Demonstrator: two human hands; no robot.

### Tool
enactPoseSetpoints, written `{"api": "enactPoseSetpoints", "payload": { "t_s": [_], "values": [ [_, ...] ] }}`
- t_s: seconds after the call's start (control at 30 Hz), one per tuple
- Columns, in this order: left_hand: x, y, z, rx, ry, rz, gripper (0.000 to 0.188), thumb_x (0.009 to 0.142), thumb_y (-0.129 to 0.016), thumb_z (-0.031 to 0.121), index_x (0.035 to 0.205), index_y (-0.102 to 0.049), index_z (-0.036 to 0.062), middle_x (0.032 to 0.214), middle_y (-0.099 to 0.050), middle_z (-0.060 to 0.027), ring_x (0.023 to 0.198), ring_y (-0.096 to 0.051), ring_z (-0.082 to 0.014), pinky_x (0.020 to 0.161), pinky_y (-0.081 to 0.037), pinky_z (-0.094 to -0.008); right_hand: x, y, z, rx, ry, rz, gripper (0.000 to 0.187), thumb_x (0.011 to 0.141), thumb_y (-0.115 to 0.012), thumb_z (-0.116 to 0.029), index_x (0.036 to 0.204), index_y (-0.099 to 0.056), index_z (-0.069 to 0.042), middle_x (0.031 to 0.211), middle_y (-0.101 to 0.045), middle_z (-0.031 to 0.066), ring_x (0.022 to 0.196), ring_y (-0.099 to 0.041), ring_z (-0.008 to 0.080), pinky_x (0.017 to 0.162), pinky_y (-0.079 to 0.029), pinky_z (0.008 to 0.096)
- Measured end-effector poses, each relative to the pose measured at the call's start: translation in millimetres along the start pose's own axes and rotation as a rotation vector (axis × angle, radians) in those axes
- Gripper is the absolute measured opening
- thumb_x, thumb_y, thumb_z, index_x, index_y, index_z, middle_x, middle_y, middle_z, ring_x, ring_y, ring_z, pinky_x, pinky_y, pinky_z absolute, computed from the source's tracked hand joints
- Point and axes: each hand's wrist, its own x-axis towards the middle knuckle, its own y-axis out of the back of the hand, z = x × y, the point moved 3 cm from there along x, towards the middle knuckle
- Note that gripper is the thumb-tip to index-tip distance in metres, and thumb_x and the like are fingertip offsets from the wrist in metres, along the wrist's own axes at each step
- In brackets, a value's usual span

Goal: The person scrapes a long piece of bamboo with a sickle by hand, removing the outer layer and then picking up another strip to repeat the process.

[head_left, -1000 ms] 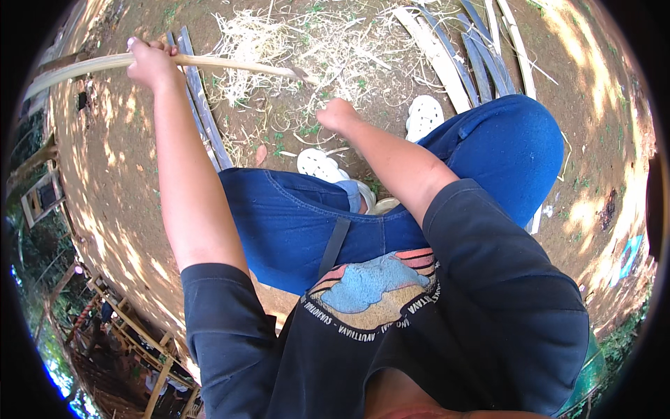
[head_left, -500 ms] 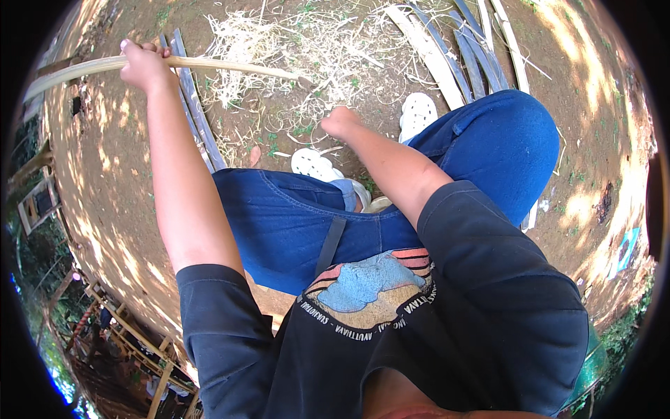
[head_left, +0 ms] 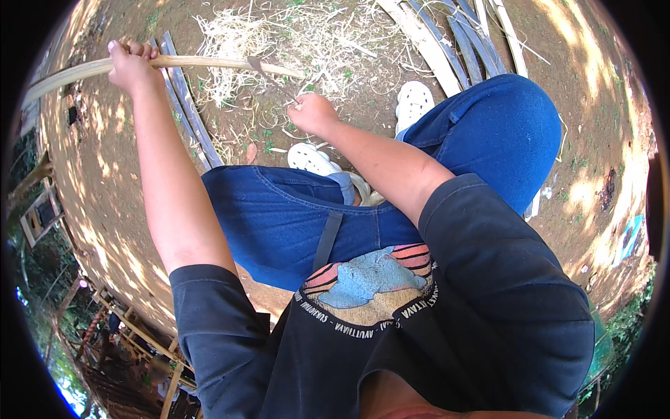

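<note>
My left hand (head_left: 132,68), at the end of an outstretched arm, is closed around a long pale strip of bamboo (head_left: 209,62). The strip curves in from the left edge, and its free end points right, above the ground. My right hand (head_left: 313,115) is closed on the handle of a knife (head_left: 271,79), which is mostly hidden in the fist. Its dark, narrow blade slants up and left, meeting the strip a short way in from the free end. Whether the edge bites into the strip is too small to tell.
Curly pale shavings (head_left: 237,42) litter the dirt beyond my hands. Dark-backed strips (head_left: 185,98) lie beneath my left arm, and more long strips (head_left: 429,45) lie at the far right. My white clogs (head_left: 415,105) and bent knees (head_left: 499,133) are close to my right forearm.
My right hand has moved left and farther from me, bringing the knife blade from near the strip's free end onto the strip. My left hand and the strip have shifted slightly left.
</note>
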Motion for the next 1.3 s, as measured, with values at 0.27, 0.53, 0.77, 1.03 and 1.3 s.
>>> {"api": "enactPoseSetpoints", "payload": {
  "t_s": [0.27, 0.53, 0.77, 1.03, 1.3],
  "values": [
    [1.8, 29.4, 82.9, -0.058, -0.08, 0.023, 0.034, 0.106, -0.036, 0.027, 0.074, -0.029, 0.0147, 0.057, -0.026, 0.0039, 0.047, -0.022, -0.0099, 0.043, -0.024, -0.028, -18.4, 11.7, -34.8, 0.041, 0.16, -0.017, 0.043, 0.082, -0.061, -0.033, 0.114, -0.07, -0.005, 0.103, -0.071, 0.0197, 0.097, -0.068, 0.0342, 0.088, -0.054, 0.0413],
    [37.8, 125.3, 269.1, -0.168, -0.137, -0.223, 0.049, 0.105, -0.033, 0.034, 0.06, -0.028, 0.0161, 0.051, -0.026, 0.0022, 0.042, -0.023, -0.0116, 0.044, -0.025, -0.0276, 4.5, 42.2, -32.2, -0.131, 0.15, -0.1, 0.034, 0.082, -0.062, -0.031, 0.099, -0.073, -0.003, 0.098, -0.071, 0.0195, 0.091, -0.069, 0.033, 0.084, -0.054, 0.0422],
    [3.8, 157.7, 308.1, -0.219, -0.238, -0.203, 0.048, 0.105, -0.033, 0.035, 0.061, -0.029, 0.016, 0.05, -0.027, 0.001, 0.043, -0.025, -0.0125, 0.043, -0.025, -0.0276, -43.8, 32.9, -87.4, 0.025, 0.205, -0.006, 0.028, 0.083, -0.061, -0.028, 0.096, -0.074, -0.005, 0.093, -0.072, 0.0168, 0.088, -0.07, 0.0313, 0.082, -0.055, 0.0416],
    [-29.4, 131.3, 315.6, -0.232, -0.307, -0.189, 0.046, 0.105, -0.034, 0.036, 0.063, -0.032, 0.0162, 0.05, -0.028, 0.0013, 0.042, -0.025, -0.0115, 0.042, -0.025, -0.0266, -97.3, 38.9, -148.0, 0.129, 0.552, -0.074, 0.024, 0.085, -0.06, -0.028, 0.089, -0.072, -0.007, 0.072, -0.069, 0.0125, 0.064, -0.068, 0.0267, 0.064, -0.055, 0.0399],
    [-42.9, 123.0, 323.0, -0.177, -0.332, -0.171, 0.046, 0.105, -0.032, 0.033, 0.063, -0.03, 0.0166, 0.051, -0.026, 0.0025, 0.043, -0.023, -0.0121, 0.043, -0.024, -0.0278, -11.6, 52.3, -72.2, 0.023, 0.133, -0.022, 0.031, 0.079, -0.061, -0.026, 0.092, -0.073, 0.0, 0.094, -0.071, 0.02, 0.089, -0.07, 0.0298, 0.08, -0.054, 0.0403]
  ]
}}
